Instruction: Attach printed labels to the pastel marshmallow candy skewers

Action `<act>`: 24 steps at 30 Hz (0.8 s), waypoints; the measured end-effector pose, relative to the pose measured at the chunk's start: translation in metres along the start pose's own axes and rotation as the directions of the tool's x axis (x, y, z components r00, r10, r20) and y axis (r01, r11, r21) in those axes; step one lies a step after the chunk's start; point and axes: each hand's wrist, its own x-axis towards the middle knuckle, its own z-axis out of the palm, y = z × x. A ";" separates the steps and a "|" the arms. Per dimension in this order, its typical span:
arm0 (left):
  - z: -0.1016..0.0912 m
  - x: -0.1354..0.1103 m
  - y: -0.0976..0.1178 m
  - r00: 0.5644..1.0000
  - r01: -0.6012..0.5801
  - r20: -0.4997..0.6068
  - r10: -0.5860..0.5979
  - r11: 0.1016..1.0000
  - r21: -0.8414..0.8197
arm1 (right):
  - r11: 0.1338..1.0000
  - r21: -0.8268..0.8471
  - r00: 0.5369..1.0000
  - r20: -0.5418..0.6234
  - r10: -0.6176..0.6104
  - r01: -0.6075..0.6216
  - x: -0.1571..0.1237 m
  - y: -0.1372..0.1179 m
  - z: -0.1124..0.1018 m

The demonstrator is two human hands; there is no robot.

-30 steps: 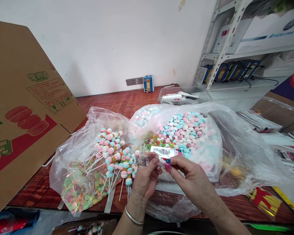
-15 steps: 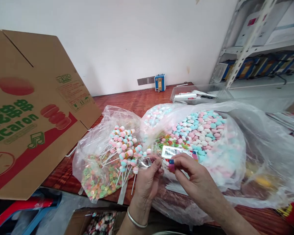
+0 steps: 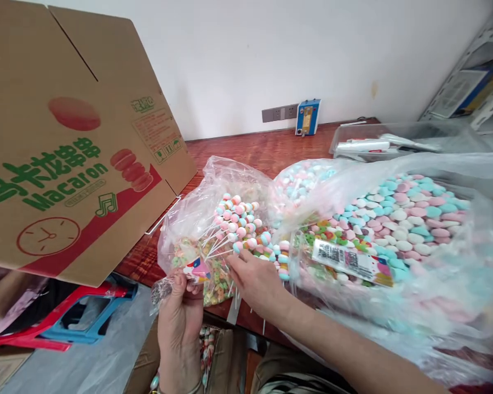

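Right hand (image 3: 259, 282), head view: moved off the printed wrapper (image 3: 198, 270) and over to the candy skewers (image 3: 236, 224) since the earlier frame; bent above the sticks, fingertips (image 3: 234, 260) drawn together; cannot tell whether pinching a stick.
Left hand (image 3: 181, 323): shifted from in front of the large candy bag (image 3: 337, 200) to in front of the gummy-ring bag (image 3: 222, 172); pinching the printed wrapper between thumb and fingers.
Printed wrapper: held raised in the left hand, near the right fingertips but apart from them; multicoloured at one end, clear and dark-speckled beyond the thumb, too blurred to read.
Candy skewers: heaped on the gummy-ring bag; threaded with pink, white and blue balls and some orange pieces; fitted with white sticks.
Gummy-ring bag: clear and crumpled, set on the wood-grain tabletop (image 3: 238, 146); green and orange rings visible inside.
Large candy bag: spread to the right of the skewers; filled with pink, white and blue candies.
Labelled packet (image 3: 351, 262): lying aslant on the large candy bag.
Plastic tray (image 3: 419, 131): placed behind the large candy bag; loaded with white items.
Blue device (image 3: 308, 117): standing upright beside the wall socket (image 3: 280, 113).
Macaron carton (image 3: 123, 126): tilted at left, printed with a clock and a music note.
Red-and-blue stool (image 3: 78, 323): positioned below the carton.
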 end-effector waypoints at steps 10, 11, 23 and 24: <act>0.001 0.009 -0.005 0.996 0.079 -0.024 -0.080 0.995 -0.056 | 0.958 -0.242 0.988 0.040 -0.149 0.154 0.034 -0.013 0.008; 0.002 0.009 -0.004 0.996 0.079 -0.026 -0.081 0.995 -0.061 | 0.958 -0.245 0.989 0.025 -0.147 0.149 0.028 -0.012 0.000; 0.045 -0.008 -0.039 0.975 0.198 0.104 -0.195 0.980 -0.027 | 0.865 0.358 0.899 -0.128 0.418 -0.352 -0.082 0.068 -0.053; 0.051 -0.011 -0.043 0.970 0.210 0.127 -0.206 0.978 -0.014 | 0.888 0.266 0.901 -0.119 0.417 -0.376 -0.081 0.070 -0.049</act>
